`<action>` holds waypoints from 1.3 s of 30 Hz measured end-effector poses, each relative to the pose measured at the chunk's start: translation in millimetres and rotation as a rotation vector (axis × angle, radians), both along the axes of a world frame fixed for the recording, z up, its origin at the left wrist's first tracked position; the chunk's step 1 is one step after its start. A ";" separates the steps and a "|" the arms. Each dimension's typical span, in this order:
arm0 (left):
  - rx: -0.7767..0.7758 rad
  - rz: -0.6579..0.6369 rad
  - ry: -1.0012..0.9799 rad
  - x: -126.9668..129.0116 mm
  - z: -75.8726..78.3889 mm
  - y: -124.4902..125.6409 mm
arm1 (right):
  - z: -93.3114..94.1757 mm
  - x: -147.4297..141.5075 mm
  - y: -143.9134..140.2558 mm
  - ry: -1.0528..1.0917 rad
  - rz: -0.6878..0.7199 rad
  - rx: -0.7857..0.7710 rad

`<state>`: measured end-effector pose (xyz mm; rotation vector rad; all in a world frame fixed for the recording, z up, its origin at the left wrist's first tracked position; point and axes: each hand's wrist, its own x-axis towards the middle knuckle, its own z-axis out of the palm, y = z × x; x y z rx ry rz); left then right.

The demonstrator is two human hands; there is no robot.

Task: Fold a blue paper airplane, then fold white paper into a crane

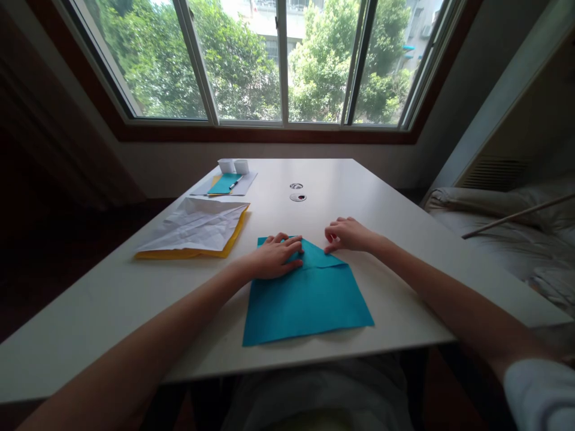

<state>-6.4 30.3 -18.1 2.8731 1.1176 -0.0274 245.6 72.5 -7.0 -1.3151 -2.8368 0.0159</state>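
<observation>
one blue sheet (309,305) at both hands (277,257) (347,234)

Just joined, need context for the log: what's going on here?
A person is folding a blue paper sheet on a white table. The left hand lies on its far left part; the right hand is at the edge of the folded-in far right corner. The far left corner looks unfolded. To the left, a creased white sheet lies over something yellow.
</observation>
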 end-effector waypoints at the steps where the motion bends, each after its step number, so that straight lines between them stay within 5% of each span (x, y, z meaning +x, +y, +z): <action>1: 0.001 -0.002 0.000 -0.2 -0.3 0.1 | 1.7 2.7 -2.1 -0.022 -0.028 -0.037; 8: 0.009 0.001 -0.003 -0.1 -2.6 0.3 | 10.0 16.5 -9.3 -0.060 -0.138 -0.253; 18: 0.025 0.008 -0.038 1.8 -3.7 -3.3 | 9.6 32.7 -16.3 -0.040 -0.164 -0.338; 21: 0.019 0.016 -0.048 1.7 -3.5 -4.5 | 12.9 30.8 -18.3 0.027 -0.097 -0.361; 26: 0.011 0.011 -0.055 1.4 -1.8 -6.3 | 20.6 17.5 -31.6 0.146 0.202 -0.392; 30: 0.075 0.020 -0.053 1.6 0.7 -8.4 | 20.9 -2.5 -50.0 0.093 0.321 -0.283; 39: 0.286 0.093 -0.060 5.3 7.5 -20.9 | 11.7 -19.2 -59.3 -0.036 0.049 0.081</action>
